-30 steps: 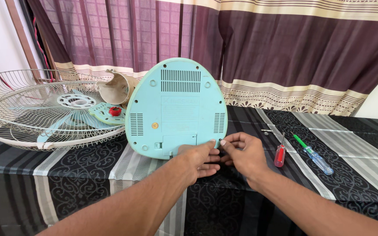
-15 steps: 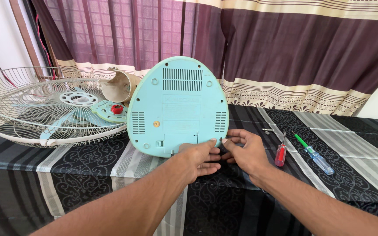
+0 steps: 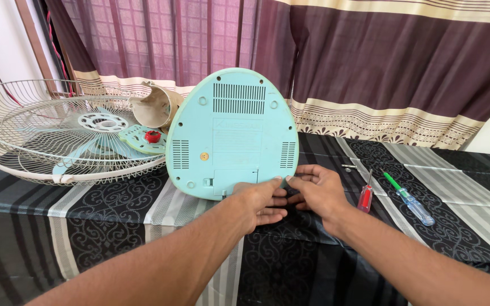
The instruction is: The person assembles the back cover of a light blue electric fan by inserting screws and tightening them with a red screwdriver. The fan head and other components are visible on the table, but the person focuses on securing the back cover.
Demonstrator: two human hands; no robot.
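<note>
The pale blue fan base (image 3: 232, 133) was stood on its edge on the desk (image 3: 114, 209), its underside turned toward the camera and its lower rim held where the two hands met. The left hand (image 3: 262, 199) was pressed against the bottom edge, its fingers (image 3: 272, 184) curled onto the rim. The right hand (image 3: 320, 192) was set just beside it, thumb and forefinger pinched at the lower right corner; whether a small screw was gripped between them could not be told.

The base was balanced on a narrow curved edge, so a tip toward the curtain or onto the hands was judged the main risk, brought on by any slackening of the left hand's hold. It was leaning close to the cream motor housing (image 3: 154, 106) and the wire fan guard (image 3: 29, 139), and a sideways slide on the smooth patterned cloth could have knocked it against them. A small part at that corner, if one was held, could have been dropped and lost among the dark pattern. The red screwdriver (image 3: 364, 195) and the green screwdriver (image 3: 406, 198) lay near the right forearm, where a careless sweep could have rolled them off the desk.
</note>
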